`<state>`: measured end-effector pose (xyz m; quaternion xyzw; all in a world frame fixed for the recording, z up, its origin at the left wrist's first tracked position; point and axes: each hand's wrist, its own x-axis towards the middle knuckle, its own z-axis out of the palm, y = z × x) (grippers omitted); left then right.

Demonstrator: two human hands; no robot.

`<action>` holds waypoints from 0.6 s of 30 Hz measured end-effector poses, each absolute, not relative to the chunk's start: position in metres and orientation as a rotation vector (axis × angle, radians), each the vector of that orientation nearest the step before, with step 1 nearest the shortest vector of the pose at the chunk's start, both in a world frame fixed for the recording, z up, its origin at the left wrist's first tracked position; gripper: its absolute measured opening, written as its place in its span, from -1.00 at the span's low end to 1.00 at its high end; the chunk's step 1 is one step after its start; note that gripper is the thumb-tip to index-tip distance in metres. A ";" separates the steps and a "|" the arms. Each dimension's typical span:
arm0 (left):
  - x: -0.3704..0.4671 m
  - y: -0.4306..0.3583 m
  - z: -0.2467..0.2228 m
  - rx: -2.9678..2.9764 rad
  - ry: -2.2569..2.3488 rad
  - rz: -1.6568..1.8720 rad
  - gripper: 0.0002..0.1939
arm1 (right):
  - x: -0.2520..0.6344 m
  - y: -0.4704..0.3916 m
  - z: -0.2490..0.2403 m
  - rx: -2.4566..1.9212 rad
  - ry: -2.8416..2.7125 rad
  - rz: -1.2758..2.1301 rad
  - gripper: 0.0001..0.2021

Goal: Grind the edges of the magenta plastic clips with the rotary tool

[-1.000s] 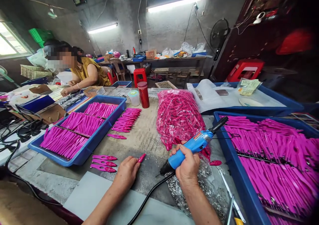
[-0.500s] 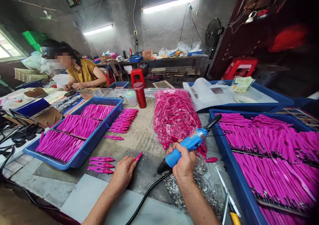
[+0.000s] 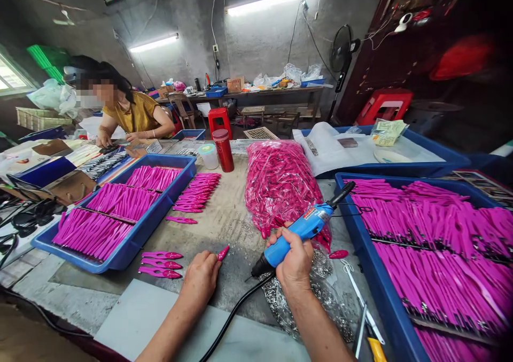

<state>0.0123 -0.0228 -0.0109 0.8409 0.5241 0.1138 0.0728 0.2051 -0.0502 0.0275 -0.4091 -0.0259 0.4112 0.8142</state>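
Note:
My left hand [image 3: 201, 274] is closed around a pink plastic piece [image 3: 223, 253], whose glossy darker tip sticks out past my fingers, low over the table. In my right hand [image 3: 295, 257] is a blue electric screwdriver [image 3: 298, 237], tilted so its thin bit points down and left, apart from the piece. Left of my left hand lie a few assembled pink pieces [image 3: 162, 264] side by side. Beyond the hands, small metal screws [image 3: 236, 235] are scattered on the table. A clear bag of small metal parts [image 3: 280, 303] lies under my right forearm.
Blue trays of pink handles stand left [image 3: 92, 266] and right [image 3: 344, 212]. A bag of dark pink parts [image 3: 280, 185], a red bottle [image 3: 224, 153] and a row of finished pieces [image 3: 197, 191] sit farther back. Scissors [image 3: 360, 292] lie at right. A co-worker [image 3: 134, 113] sits across.
The view has shifted slightly. My left hand has turned a little around the pink piece, its tip now angled up more. The screwdriver stays nearly where it was.

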 end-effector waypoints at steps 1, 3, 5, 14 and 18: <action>0.014 -0.022 -0.009 2.524 1.587 0.302 -0.72 | 0.205 -0.050 0.028 -0.876 -0.056 0.880 -0.65; 0.017 -0.021 -0.003 2.478 1.586 0.220 -0.75 | 0.205 -0.050 0.028 -0.883 -0.058 0.879 -0.64; 0.021 -0.021 0.005 2.407 1.600 0.163 -0.77 | 0.205 -0.050 0.027 -0.887 -0.065 0.872 -0.64; 0.024 -0.021 0.012 2.316 1.618 0.153 -0.78 | 0.205 -0.051 0.027 -0.882 -0.070 0.869 -0.64; 0.024 -0.021 0.009 2.350 1.644 0.184 -0.75 | 0.205 -0.051 0.027 -0.888 -0.087 0.862 -0.65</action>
